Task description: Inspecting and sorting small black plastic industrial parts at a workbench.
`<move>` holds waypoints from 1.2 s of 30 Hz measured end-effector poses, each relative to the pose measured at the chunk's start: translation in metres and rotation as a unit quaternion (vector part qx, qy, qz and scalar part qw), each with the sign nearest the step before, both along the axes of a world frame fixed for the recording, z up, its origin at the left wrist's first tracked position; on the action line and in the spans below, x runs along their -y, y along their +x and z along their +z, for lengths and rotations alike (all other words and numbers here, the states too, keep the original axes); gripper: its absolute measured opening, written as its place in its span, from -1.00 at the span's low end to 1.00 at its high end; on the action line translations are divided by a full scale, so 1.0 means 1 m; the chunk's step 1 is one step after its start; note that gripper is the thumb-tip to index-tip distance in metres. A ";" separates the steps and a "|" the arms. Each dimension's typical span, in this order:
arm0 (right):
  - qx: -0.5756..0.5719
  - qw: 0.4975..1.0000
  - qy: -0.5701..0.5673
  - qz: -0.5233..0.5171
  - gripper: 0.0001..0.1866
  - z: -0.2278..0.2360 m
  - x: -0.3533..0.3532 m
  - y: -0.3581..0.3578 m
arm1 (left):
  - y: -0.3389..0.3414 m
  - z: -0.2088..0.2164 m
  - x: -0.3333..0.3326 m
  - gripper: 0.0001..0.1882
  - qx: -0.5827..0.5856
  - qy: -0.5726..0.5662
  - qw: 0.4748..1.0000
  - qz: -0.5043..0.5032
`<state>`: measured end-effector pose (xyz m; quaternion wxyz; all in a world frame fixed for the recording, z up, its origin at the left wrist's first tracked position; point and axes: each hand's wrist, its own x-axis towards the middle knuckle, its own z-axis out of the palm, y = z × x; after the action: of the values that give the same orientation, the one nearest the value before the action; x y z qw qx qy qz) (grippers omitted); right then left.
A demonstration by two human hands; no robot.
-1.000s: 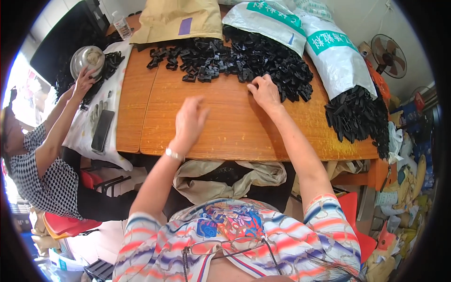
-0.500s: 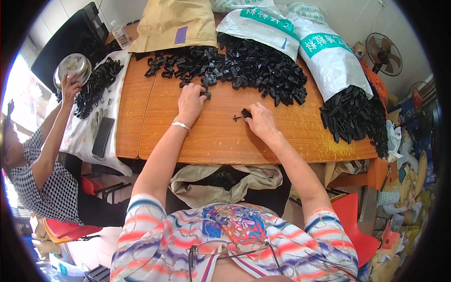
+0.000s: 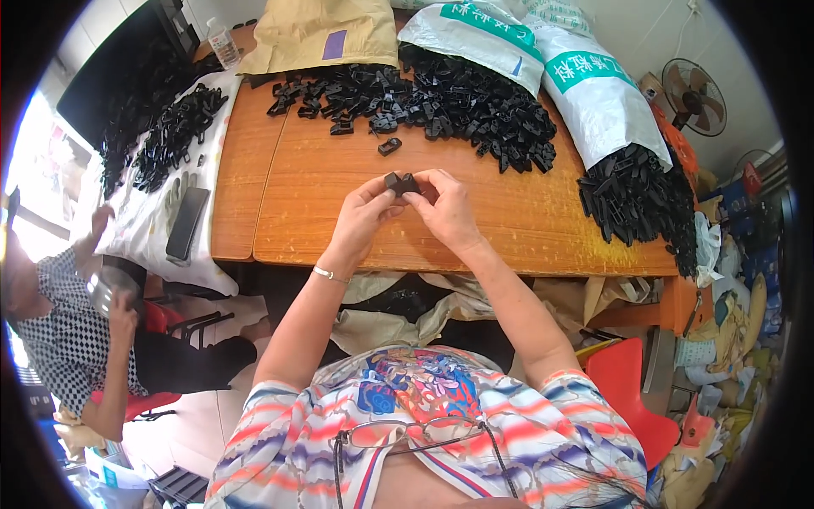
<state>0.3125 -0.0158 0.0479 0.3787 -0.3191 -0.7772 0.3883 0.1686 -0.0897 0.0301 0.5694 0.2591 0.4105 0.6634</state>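
Above the wooden table [image 3: 339,242] my two hands meet at the middle. Between the thumb and fingers of my left hand [image 3: 360,216] is a small black plastic part [image 3: 393,181]. My right hand [image 3: 448,208] pinches another dark plastic part [image 3: 410,184], pressed up against the first. Fingers cover much of both, so how they fit together is hidden. Just beyond my hands one loose black clip-like piece [image 3: 389,147] lies alone. Behind it spreads a heap of similar black plastic pieces [image 3: 475,114].
A brown sack [image 3: 326,30] and a white-green sack [image 3: 475,38] stand behind the heap. To the right, another sack [image 3: 606,110] spills narrow black strips [image 3: 627,199]. On the left are a phone [image 3: 187,223], a bottle [image 3: 222,44] and a seated co-worker [image 3: 68,339] holding a bowl [image 3: 114,288].
My hands have come together from apart, bringing the black parts into contact. A single piece now lies in front of the heap. The co-worker has lowered the bowl.
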 end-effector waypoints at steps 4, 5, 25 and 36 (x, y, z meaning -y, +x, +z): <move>0.017 1.000 0.010 0.022 -0.73 0.000 0.014 0.001 | 0.003 0.001 0.012 -0.66 -0.098 0.023 0.995 0.017; 0.018 0.999 0.012 0.024 -0.73 0.002 0.015 0.001 | 0.002 -0.001 0.013 -0.67 -0.136 0.025 0.990 0.026; -0.018 1.000 0.006 0.024 -0.75 0.007 0.028 0.002 | 0.007 -0.003 0.021 -0.58 -0.137 0.105 0.983 0.067; 0.057 0.994 -0.045 0.081 -0.73 0.000 0.044 0.026 | 0.019 -0.002 0.065 -0.84 -0.364 -0.007 0.930 0.054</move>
<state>0.3382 -0.0598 0.0478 0.2859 -0.2932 -0.8027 0.4336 0.1876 -0.1543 0.0281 0.3461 0.4557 0.6079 0.5505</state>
